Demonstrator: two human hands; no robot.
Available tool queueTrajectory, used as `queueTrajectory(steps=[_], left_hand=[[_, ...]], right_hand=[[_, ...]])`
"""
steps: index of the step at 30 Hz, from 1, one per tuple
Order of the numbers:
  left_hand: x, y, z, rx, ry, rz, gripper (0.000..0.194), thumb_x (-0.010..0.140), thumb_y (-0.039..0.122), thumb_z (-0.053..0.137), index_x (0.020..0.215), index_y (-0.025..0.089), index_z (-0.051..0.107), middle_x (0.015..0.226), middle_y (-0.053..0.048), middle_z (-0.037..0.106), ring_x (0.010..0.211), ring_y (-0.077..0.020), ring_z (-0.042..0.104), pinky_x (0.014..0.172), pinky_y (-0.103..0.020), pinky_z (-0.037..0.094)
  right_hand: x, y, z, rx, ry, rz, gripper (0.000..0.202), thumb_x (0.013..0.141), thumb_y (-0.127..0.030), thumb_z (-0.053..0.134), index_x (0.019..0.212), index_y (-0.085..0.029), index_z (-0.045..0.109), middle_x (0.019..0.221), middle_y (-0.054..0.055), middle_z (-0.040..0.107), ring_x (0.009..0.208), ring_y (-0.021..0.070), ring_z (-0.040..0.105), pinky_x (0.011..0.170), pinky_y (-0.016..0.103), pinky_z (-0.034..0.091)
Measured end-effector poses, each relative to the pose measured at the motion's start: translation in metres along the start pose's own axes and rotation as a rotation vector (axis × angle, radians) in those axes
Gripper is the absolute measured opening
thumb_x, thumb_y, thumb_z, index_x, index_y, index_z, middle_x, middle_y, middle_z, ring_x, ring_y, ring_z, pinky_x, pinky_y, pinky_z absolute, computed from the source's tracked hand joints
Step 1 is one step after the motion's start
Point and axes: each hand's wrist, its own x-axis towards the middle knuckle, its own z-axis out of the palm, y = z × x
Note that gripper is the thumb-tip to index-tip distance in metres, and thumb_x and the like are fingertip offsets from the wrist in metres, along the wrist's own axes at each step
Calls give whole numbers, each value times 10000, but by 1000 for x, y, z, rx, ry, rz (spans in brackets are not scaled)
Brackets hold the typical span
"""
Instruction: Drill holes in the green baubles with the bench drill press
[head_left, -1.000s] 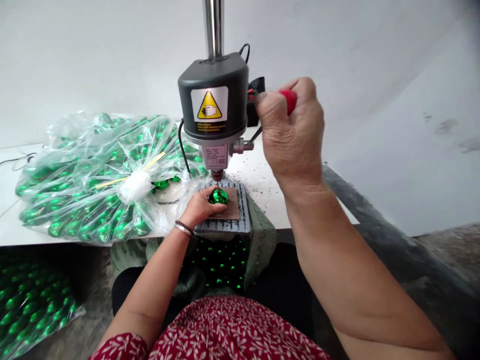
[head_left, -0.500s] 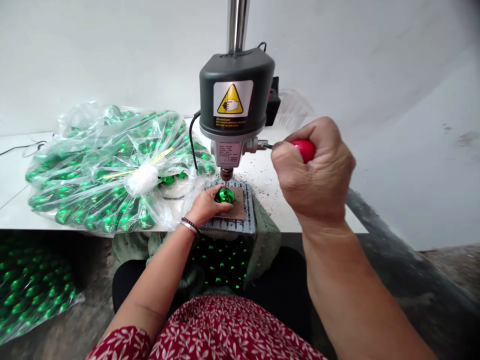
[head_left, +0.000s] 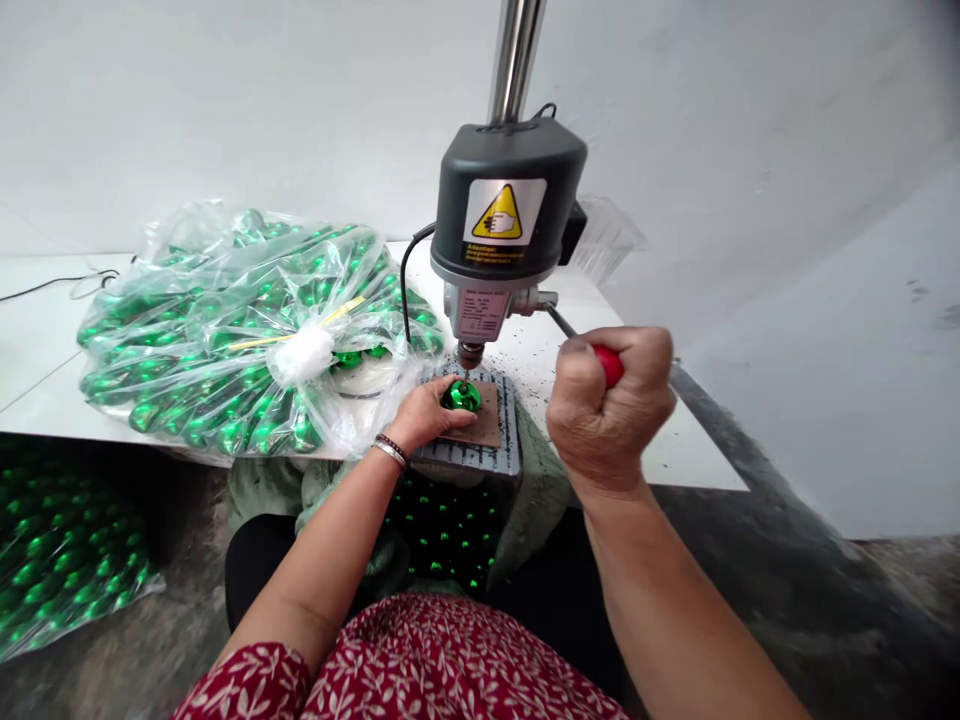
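Observation:
My left hand (head_left: 429,414) pinches a shiny green ball ornament (head_left: 463,396) between thumb and fingers, on a brown board (head_left: 484,425) over the drill press base (head_left: 508,450). Directly above the ball is the chuck (head_left: 470,354) of a dark grey drill press (head_left: 510,190); its thin bit reaches the top of the ball. Whether the bit has entered the ball I cannot tell. My right hand (head_left: 611,410) is wrapped around the red knob (head_left: 610,366) of the feed lever (head_left: 561,320), to the right of the machine.
A clear plastic bag (head_left: 300,360) full of green balls lies on the white table (head_left: 390,255) at left. Another bag of green balls (head_left: 67,550) stands on the floor. More green balls (head_left: 450,530) sit below the table edge, beside green cloth (head_left: 536,480). Dark shavings dot the tabletop.
My right hand has pulled the lever knob downward, and the lever now slopes down. The left hand still holds the ball beneath the bit. The whole view has shifted slightly.

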Motion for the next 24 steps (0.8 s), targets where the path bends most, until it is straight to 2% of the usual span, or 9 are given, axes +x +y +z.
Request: queueTrajectory(steps=[5, 9, 11, 13, 16, 19, 21, 24], left_hand=[[0, -3, 2, 3, 23, -33, 628, 628, 366, 776, 1220, 208, 639, 1006, -6, 720, 925, -207, 648, 888, -306, 484], [0, -4, 2, 14, 21, -22, 570, 624, 382, 769, 1157, 208, 666, 929, 12, 713, 897, -199, 640, 864, -296, 484], [0, -3, 2, 14, 20, -21, 551, 623, 385, 765, 1136, 207, 672, 896, 21, 704, 870, -191, 634, 838, -289, 486], [-1, -2, 2, -2, 22, -15, 547, 628, 374, 761, 1138, 202, 668, 894, 23, 699, 849, -180, 629, 821, -283, 488], [-7, 0, 1, -54, 44, 2, 573, 633, 316, 759, 1180, 187, 646, 955, 10, 699, 892, -175, 630, 855, -276, 482], [-24, 3, -8, -90, 33, 39, 617, 660, 315, 751, 1246, 187, 608, 1012, -5, 700, 931, -182, 633, 873, -281, 482], [-40, 6, -18, -51, -47, 76, 631, 666, 336, 754, 1263, 202, 602, 1039, -15, 705, 948, -196, 636, 879, -297, 485], [-66, 9, -36, 65, -244, 93, 670, 634, 357, 789, 1266, 214, 617, 1067, -40, 715, 967, -222, 643, 878, -310, 487]], right_hand=[[-17, 9, 3, -4, 27, -28, 105, 861, -284, 496, 794, -207, 518, 665, -27, 566, 575, 68, 513, 550, 210, 417], [-23, 12, 2, 28, 11, -36, 95, 849, -285, 505, 812, -198, 517, 668, -27, 563, 599, 73, 522, 577, 212, 423], [-9, 8, 2, 52, 8, -14, 110, 851, -290, 488, 799, -194, 499, 663, -29, 546, 590, 68, 499, 571, 210, 406], [17, -1, 5, 73, -7, 33, 135, 852, -286, 469, 762, -186, 464, 637, -37, 498, 566, 58, 442, 551, 205, 367], [62, -14, 11, 75, -130, 207, 183, 841, -224, 483, 690, -174, 393, 600, -57, 383, 555, 39, 332, 558, 202, 304], [89, -19, 16, 1, -208, 317, 232, 857, -187, 491, 665, -169, 361, 605, -62, 346, 588, 32, 293, 614, 216, 294], [92, -19, 18, -13, -208, 330, 219, 863, -194, 493, 681, -166, 375, 615, -62, 340, 603, 34, 292, 637, 226, 296], [87, -17, 19, 1, -186, 326, 185, 862, -200, 494, 703, -160, 407, 623, -61, 336, 609, 36, 295, 646, 237, 297]])
